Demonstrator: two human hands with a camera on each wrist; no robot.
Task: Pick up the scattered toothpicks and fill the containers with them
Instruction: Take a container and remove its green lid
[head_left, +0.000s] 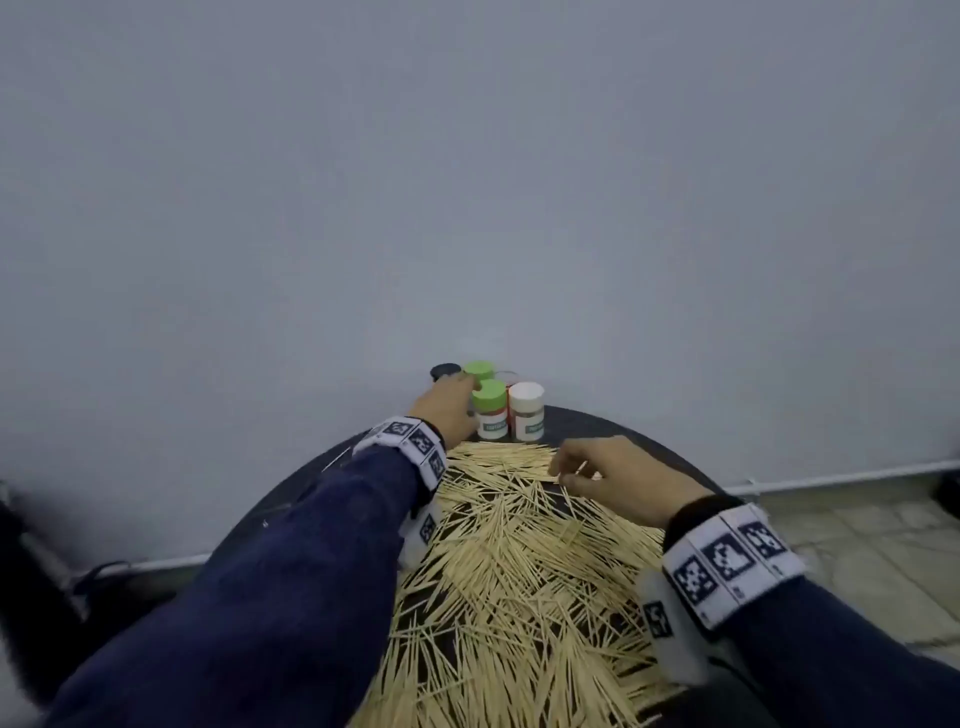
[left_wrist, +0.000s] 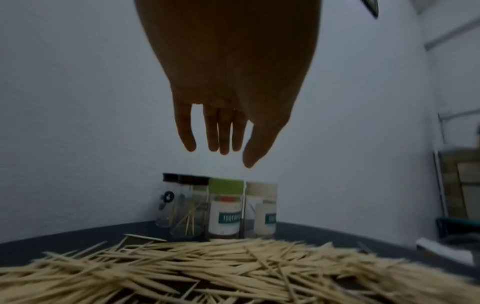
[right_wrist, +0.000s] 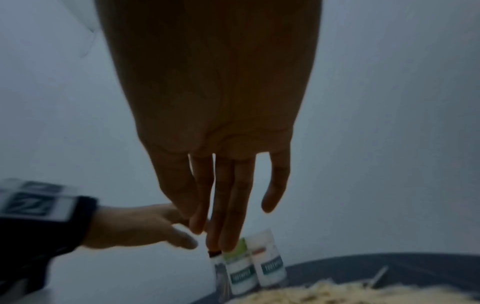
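The left hand (left_wrist: 228, 86) holds nothing; its fingers (left_wrist: 224, 131) are straight and loosely spread above the containers (left_wrist: 224, 207). The right hand (head_left: 613, 480) hovers over the pile with fingers bent, and whether it pinches a toothpick cannot be told. The toothpicks (head_left: 519, 582) lie scattered over most of the round dark table (head_left: 649, 441). The containers stand together at its far edge, near the wall (head_left: 467, 182).

The left hand (head_left: 448, 410) is stretched forward on a nearly straight arm, fingers (left_wrist: 219, 133) extended and slightly spread. The right hand (head_left: 613, 475) hangs nearer, palm down; its fingers (right_wrist: 231, 205) look loosely extended.
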